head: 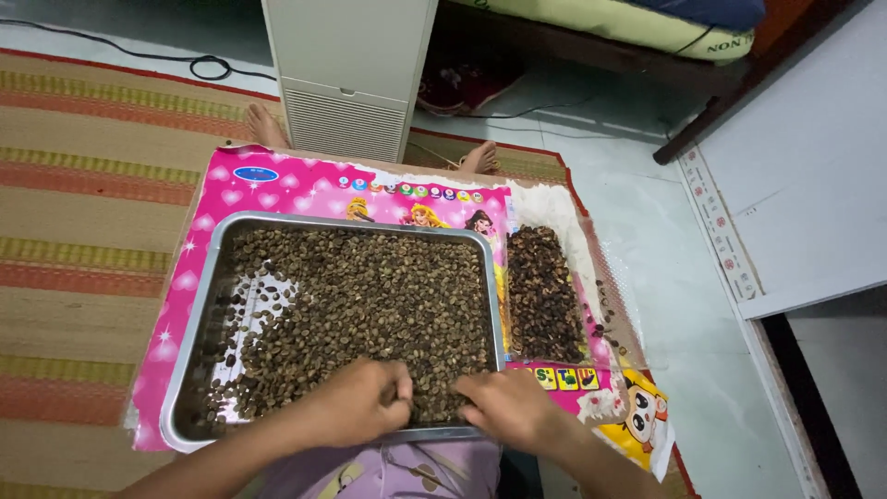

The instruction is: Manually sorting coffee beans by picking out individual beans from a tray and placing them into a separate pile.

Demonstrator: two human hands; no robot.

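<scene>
A metal tray (199, 305) full of brownish beans (370, 296) lies on a pink printed board (277, 185) over my lap. My left hand (356, 402) rests on the beans at the tray's near edge, fingers curled and pinching among them. My right hand (508, 407) sits beside it at the near right corner, fingers bent down into the beans. To the right of the tray lies a pile of darker beans (543, 296) on a clear plastic sheet (621, 286).
A woven striped mat (83, 203) covers the floor at left. A white appliance (346, 74) stands beyond the board, with my feet (263, 125) beside it. Tiled floor and a white board (804, 166) are at right; a black cable (208, 66) lies far left.
</scene>
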